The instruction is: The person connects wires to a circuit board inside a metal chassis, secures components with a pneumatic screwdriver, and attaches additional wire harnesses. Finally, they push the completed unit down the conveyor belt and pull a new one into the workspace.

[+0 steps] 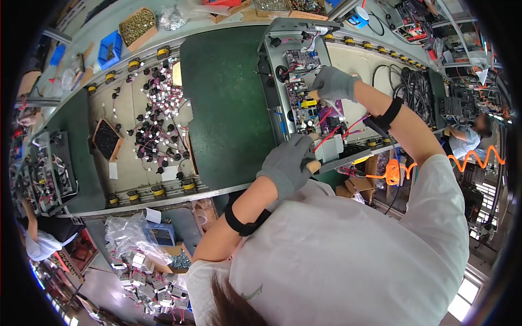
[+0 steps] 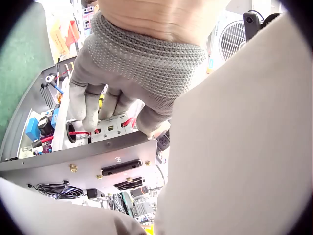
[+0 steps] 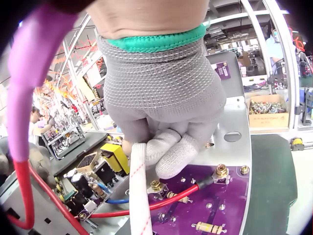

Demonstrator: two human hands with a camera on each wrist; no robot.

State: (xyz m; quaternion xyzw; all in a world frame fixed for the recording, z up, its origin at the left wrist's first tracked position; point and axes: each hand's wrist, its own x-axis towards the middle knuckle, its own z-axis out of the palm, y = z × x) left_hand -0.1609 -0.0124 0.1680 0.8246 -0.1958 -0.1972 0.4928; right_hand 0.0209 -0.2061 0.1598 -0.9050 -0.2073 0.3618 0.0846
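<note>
An open metal chassis point(image 1: 276, 48) holds circuit boards, wires and a light grey box point(image 1: 328, 148). My gloved left hand point(image 1: 291, 163) reaches over its near end; in the left wrist view that hand point(image 2: 129, 81) rests its nearly straight fingers on the grey box point(image 2: 115, 128), beside red wires. Over the purple board point(image 1: 338, 108) is my gloved right hand point(image 1: 336, 86). The right wrist view shows this hand point(image 3: 164, 107) with curled fingers, pinching the end of a white sleeve point(image 3: 139, 191) above the purple board point(image 3: 234, 196), where a red cable point(image 3: 171, 199) meets a brass terminal.
Left of the chassis lies a green mat point(image 1: 225, 108), then a pile of small wired parts point(image 1: 160, 98) and a dark tray point(image 1: 107, 140). Black cables point(image 1: 405, 87) lie on the right. Roller rails point(image 1: 157, 191) edge the line, and an orange coiled hose point(image 1: 392, 171) hangs nearby.
</note>
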